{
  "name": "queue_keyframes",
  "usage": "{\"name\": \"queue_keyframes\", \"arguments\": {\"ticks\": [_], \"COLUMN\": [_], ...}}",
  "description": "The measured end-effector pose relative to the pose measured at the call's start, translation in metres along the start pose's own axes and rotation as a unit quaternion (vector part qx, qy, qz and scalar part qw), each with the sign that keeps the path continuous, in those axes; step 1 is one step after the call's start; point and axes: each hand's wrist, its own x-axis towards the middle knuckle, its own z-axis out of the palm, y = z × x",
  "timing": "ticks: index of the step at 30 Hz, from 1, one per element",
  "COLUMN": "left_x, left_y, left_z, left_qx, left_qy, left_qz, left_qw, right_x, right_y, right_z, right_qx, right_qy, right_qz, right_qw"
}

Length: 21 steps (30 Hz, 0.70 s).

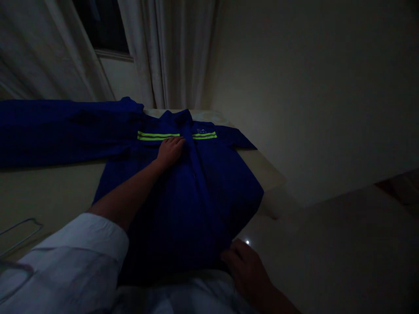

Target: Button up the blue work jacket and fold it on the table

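A dark blue work jacket (170, 209) lies front up on a pale surface, collar at the far end, with yellow-green striped bands across the chest. My left hand (170, 151) rests on its chest by the front placket, fingers curled together at the cloth edge beside the left band. Down at the near right corner of the hem, my right hand (245, 264) has its fingers closed on the jacket's edge. The right sleeve (237, 135) points outward at the far right. Dim light hides the details of the fingertips.
More blue cloth (59, 133) stretches left from the jacket; whether it is a separate garment I cannot tell. Wire hangers (21, 237) lie at the lower left. Curtains (176, 52) hang behind, and a wall (314, 87) stands right. Shiny floor (327, 257) shows below the surface's right edge.
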Motion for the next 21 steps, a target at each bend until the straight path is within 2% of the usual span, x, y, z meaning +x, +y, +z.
{"name": "queue_keyframes", "arguments": {"ticks": [3, 6, 9, 13, 16, 18, 20, 21], "left_x": [-0.038, -0.082, -0.106, -0.1, -0.104, -0.129, -0.175, -0.202], "left_y": [0.048, 0.085, 0.094, 0.088, 0.099, 0.118, 0.142, 0.154], "left_z": [-0.01, -0.008, 0.001, 0.002, -0.018, -0.042, -0.065, -0.073], "left_qx": [-0.024, -0.028, -0.018, -0.03, -0.069, -0.129, -0.232, -0.296], "left_qy": [-0.072, -0.113, -0.136, -0.131, -0.048, 0.022, 0.021, -0.028], "left_qz": [-0.007, -0.021, -0.032, -0.035, -0.057, -0.05, -0.017, 0.0], "left_qw": [0.997, 0.993, 0.99, 0.99, 0.995, 0.99, 0.972, 0.955], "right_x": [0.01, 0.014, 0.009, -0.001, -0.004, -0.003, -0.002, -0.001], "right_y": [0.001, 0.001, -0.002, -0.007, -0.009, -0.008, -0.007, -0.006], "right_z": [-0.002, -0.002, -0.005, -0.014, -0.02, -0.024, -0.028, -0.03], "right_qx": [0.021, 0.02, 0.012, 0.02, 0.063, 0.11, 0.148, 0.157], "right_qy": [-0.006, 0.012, 0.034, 0.042, 0.048, 0.059, 0.076, 0.086], "right_qz": [-0.01, -0.041, -0.066, -0.063, -0.034, 0.007, 0.043, 0.054], "right_qw": [1.0, 0.999, 0.997, 0.997, 0.996, 0.992, 0.985, 0.982]}}
